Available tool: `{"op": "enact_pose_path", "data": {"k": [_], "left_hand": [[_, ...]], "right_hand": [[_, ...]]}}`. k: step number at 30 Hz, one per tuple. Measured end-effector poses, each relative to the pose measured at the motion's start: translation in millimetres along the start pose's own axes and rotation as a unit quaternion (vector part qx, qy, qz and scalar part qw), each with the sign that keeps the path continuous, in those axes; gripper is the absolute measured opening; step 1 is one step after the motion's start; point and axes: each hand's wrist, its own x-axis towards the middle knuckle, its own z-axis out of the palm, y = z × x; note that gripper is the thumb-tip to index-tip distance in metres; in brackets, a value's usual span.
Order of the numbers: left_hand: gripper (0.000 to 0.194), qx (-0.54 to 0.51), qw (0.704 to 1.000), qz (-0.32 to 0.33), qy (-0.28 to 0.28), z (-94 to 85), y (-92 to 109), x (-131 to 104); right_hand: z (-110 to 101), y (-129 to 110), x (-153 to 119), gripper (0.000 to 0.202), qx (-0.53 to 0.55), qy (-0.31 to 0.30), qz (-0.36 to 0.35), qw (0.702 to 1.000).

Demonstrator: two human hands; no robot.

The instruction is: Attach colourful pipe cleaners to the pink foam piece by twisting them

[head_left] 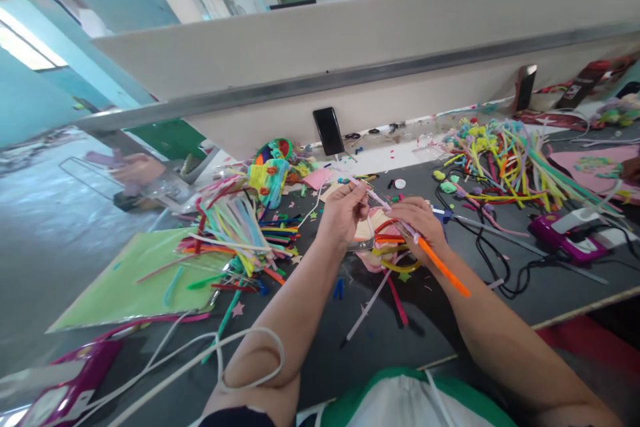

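A pale lilac pipe cleaner (380, 200) runs between my two hands above the dark table. My left hand (346, 212) pinches its far end with thumb and fingertips. My right hand (419, 221) is closed on the same piece further along. From under my right hand an orange pipe cleaner (443, 265) sticks out towards me; how it joins the lilac one is hidden. Below my hands lie a bent yellow pipe cleaner (400, 267) and a pink and cream piece (373, 230), partly covered. A pink pipe cleaner (399, 300) lies nearer me.
Bundles of pipe cleaners lie at left (240, 227) and right (515, 160). A black phone (329, 131) leans on the partition. A green sheet (135, 273) lies at left. Purple power strips (567, 240) and cables flank me. A blurred hand (137, 170) shows beyond the left edge.
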Motion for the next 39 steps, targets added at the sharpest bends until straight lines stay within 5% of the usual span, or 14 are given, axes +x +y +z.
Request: {"op": "enact_pose_path", "data": {"k": [2,6,8,11,13,19,26,39], "left_hand": [[0.027,-0.011,1.0,-0.008,-0.012,-4.3,4.2,1.3],[0.023,-0.052,0.998,0.002,-0.026,-11.9,9.0,4.8],[0.022,-0.086,0.996,0.013,-0.025,-14.6,9.1,6.9],[0.021,-0.141,0.989,0.037,-0.017,-17.0,7.5,9.7],[0.022,-0.179,0.982,0.054,-0.015,-17.8,6.3,10.6],[0.022,-0.228,0.97,0.08,-0.008,-16.2,3.6,8.3],[0.025,-0.189,0.979,0.053,-0.056,-4.9,-17.9,2.6],[0.027,-0.11,0.988,-0.034,-0.102,-13.0,-38.7,10.1]], "right_hand": [[1.2,2.7,-2.5,0.036,-0.011,0.002,0.023,1.0],[4.5,8.2,-7.5,0.068,0.103,0.097,0.232,0.962],[9.0,8.5,-8.9,0.066,0.239,0.104,0.347,0.901],[19.3,-0.7,-9.3,0.042,0.42,0.016,0.464,0.78],[25.9,-12.7,-8.0,0.043,0.496,-0.001,0.469,0.731],[30.8,-38.6,1.2,0.046,0.655,0.107,0.423,0.617],[31.6,-35.4,0.3,0.039,0.658,0.152,0.422,0.605],[6.1,-6.8,3.9,0.029,0.53,0.233,0.409,0.705]]}}
